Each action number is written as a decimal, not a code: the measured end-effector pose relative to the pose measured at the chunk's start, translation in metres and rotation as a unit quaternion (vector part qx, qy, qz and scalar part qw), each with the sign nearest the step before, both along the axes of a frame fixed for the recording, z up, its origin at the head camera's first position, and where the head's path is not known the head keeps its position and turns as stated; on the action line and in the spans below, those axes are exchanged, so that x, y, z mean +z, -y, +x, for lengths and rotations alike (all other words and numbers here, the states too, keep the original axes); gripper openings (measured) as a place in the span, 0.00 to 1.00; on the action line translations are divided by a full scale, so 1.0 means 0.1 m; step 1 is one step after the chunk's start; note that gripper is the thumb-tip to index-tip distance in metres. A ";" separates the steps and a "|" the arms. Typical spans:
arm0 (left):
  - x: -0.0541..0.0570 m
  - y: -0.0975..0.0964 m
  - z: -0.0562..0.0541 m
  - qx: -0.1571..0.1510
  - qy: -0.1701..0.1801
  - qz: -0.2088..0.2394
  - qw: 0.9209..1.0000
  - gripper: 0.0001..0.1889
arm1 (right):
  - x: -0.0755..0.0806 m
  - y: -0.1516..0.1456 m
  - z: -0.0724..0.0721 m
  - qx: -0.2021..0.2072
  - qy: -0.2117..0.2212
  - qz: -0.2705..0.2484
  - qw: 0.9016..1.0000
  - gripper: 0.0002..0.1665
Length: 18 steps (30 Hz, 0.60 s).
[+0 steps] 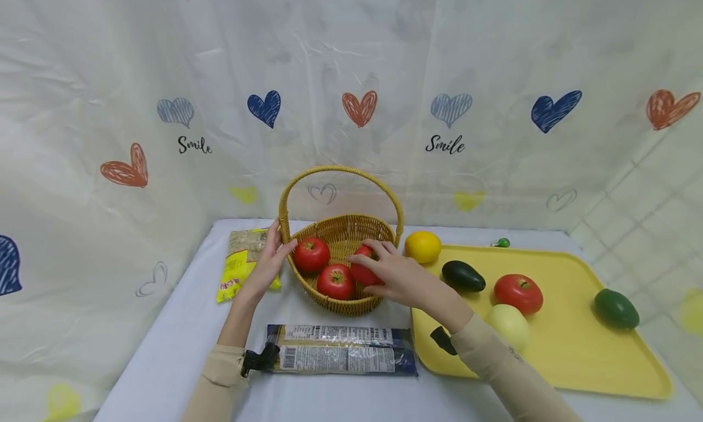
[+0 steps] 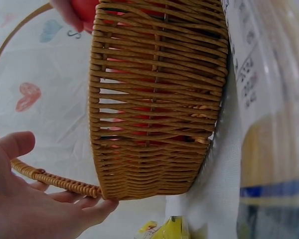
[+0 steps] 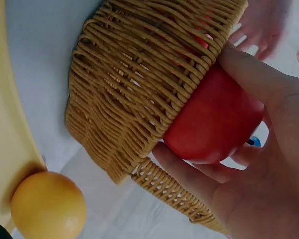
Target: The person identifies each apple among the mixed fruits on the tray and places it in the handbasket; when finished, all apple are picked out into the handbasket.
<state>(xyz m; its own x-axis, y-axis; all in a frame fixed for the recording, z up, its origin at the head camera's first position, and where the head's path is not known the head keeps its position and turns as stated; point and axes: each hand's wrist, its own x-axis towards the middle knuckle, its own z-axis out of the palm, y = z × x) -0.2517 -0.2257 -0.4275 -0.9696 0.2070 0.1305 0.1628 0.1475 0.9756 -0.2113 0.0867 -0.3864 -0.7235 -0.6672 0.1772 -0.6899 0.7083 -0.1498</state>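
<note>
My right hand (image 1: 399,275) grips a red apple (image 3: 217,119) at the right rim of a wicker basket (image 1: 340,305). In the right wrist view, thumb and fingers lie around the apple, whose lower side is hidden behind the rim. Two more red apples, a left one (image 1: 312,255) and a front one (image 1: 336,282), sit inside the basket. At the basket's left side is my left hand (image 2: 45,204), touching the foot of its arched handle (image 2: 65,183). Its fingers reach out fairly straight behind the handle, with the thumb raised apart from them.
A yellow tray (image 1: 593,361) on the right carries a tomato (image 1: 518,294), a pale round fruit (image 1: 508,327) and dark green produce (image 1: 463,276). A lemon (image 1: 423,247) sits at its back-left corner. Flat packets lie before the basket (image 1: 343,349) and left of it (image 1: 236,269).
</note>
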 end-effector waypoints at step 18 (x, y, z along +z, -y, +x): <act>0.00 -0.03 0.00 0.007 0.006 0.002 1.000 0.38 | 0.00 0.26 -0.32 -0.024 0.058 0.108 0.992 0.39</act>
